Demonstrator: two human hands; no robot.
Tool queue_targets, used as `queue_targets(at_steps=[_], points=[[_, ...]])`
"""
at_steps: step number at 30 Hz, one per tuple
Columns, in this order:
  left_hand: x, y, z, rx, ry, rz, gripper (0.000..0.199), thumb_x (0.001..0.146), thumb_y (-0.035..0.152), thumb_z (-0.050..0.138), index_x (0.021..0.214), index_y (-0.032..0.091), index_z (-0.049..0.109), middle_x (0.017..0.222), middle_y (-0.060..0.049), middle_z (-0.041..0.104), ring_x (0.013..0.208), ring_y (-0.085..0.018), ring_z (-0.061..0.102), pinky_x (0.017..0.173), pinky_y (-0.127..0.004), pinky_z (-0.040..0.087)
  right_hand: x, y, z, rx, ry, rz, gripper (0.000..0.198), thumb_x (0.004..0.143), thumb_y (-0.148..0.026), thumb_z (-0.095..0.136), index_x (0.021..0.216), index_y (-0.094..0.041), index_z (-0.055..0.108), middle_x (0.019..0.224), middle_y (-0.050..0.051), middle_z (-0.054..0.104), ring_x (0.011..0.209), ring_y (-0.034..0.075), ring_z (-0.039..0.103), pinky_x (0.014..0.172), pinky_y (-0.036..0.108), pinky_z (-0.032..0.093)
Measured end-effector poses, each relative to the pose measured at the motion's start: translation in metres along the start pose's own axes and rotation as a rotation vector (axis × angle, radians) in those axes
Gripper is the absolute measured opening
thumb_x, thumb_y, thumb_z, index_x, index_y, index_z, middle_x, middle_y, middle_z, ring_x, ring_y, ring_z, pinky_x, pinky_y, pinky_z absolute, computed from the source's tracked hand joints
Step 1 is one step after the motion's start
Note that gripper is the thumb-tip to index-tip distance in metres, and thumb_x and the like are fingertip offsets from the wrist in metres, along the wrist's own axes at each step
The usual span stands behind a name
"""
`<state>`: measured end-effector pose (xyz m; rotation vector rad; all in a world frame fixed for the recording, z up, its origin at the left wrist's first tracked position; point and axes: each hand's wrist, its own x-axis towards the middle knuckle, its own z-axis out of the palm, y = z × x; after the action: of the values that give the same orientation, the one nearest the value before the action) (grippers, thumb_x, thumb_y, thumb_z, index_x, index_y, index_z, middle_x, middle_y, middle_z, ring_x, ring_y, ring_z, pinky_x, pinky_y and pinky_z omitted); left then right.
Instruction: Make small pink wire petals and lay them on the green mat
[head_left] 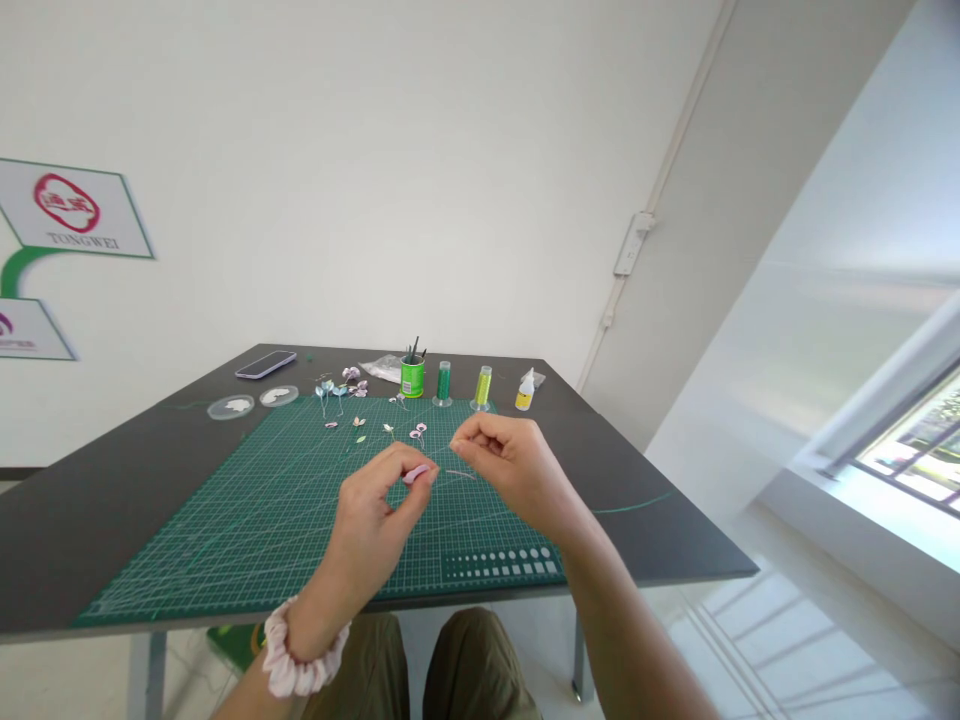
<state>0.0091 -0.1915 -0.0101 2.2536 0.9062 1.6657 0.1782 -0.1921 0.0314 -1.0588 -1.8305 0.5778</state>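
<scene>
My left hand point(379, 510) is pinched on a small pale-purple petal-like piece point(416, 474), held above the green cutting mat point(300, 530). Just right of it, my right hand point(504, 455) is closed, thumb against fingertips. Whatever lies between those fingertips is too small to make out. A thin pale strand point(460, 474) shows between and below the two hands. Beyond them on the mat lie small pink-and-white flowers on stems point(418, 432), a white bud-like piece point(388, 429) and a small leaf point(361, 440). A green thread point(634, 508) lies on the table past my right forearm.
Behind the hands stand a green tin of tools point(412, 378), a dark green spool point(443, 383), a yellow-green spool point(482, 388) and a glue bottle point(526, 391). Blue flowers point(330, 389), shallow dishes point(231, 408) and a phone point(266, 364) are at the left.
</scene>
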Motion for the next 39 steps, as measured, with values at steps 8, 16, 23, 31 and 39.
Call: queue_targets(at_steps=[8, 16, 23, 31, 39], points=[[-0.001, 0.001, -0.001, -0.069, -0.010, -0.051, 0.017, 0.087, 0.016, 0.053, 0.072, 0.017, 0.060, 0.067, 0.000, 0.061, 0.061, -0.012, 0.057, 0.059, -0.021, 0.044, 0.008, 0.017, 0.007, 0.411, -0.131, 0.133, 0.024, 0.074, -0.035, 0.066, 0.062, -0.017, 0.059, 0.057, -0.005, 0.048, 0.052, 0.008, 0.034, 0.051, 0.024, 0.027], [-0.002, 0.001, 0.005, -0.151, 0.066, -0.142, 0.017, 0.085, 0.017, 0.054, 0.069, 0.017, 0.058, 0.063, 0.002, 0.057, 0.056, -0.009, 0.051, 0.052, -0.018, 0.041, -0.010, 0.032, 0.030, 0.717, -0.143, 0.324, 0.029, 0.065, -0.039, 0.077, 0.061, -0.016, 0.060, 0.047, -0.010, 0.037, 0.043, 0.005, 0.021, 0.043, 0.024, 0.012], [-0.004, -0.004, 0.010, -0.092, 0.123, -0.139, 0.016, 0.084, 0.017, 0.054, 0.068, 0.018, 0.054, 0.063, 0.004, 0.055, 0.057, -0.009, 0.052, 0.055, -0.019, 0.042, -0.028, 0.026, 0.042, 0.712, -0.028, 0.313, 0.028, 0.071, -0.039, 0.071, 0.060, -0.018, 0.057, 0.045, -0.010, 0.032, 0.044, 0.007, 0.020, 0.044, 0.024, 0.015], [-0.004, -0.006, 0.011, -0.032, 0.121, -0.127, 0.018, 0.085, 0.016, 0.052, 0.067, 0.018, 0.052, 0.064, 0.003, 0.056, 0.060, -0.010, 0.054, 0.058, -0.020, 0.044, -0.042, 0.011, 0.045, 0.296, 0.168, 0.142, 0.024, 0.083, -0.032, 0.056, 0.063, -0.018, 0.054, 0.053, -0.005, 0.039, 0.050, 0.009, 0.031, 0.047, 0.025, 0.023], [-0.005, -0.002, 0.007, -0.032, 0.097, -0.043, 0.022, 0.087, 0.014, 0.052, 0.065, 0.019, 0.049, 0.066, 0.001, 0.058, 0.062, -0.011, 0.055, 0.059, -0.021, 0.045, -0.044, -0.005, 0.035, -0.286, 0.267, -0.218, 0.028, 0.092, -0.016, 0.047, 0.066, -0.017, 0.057, 0.058, 0.001, 0.055, 0.054, 0.012, 0.048, 0.054, 0.026, 0.032]])
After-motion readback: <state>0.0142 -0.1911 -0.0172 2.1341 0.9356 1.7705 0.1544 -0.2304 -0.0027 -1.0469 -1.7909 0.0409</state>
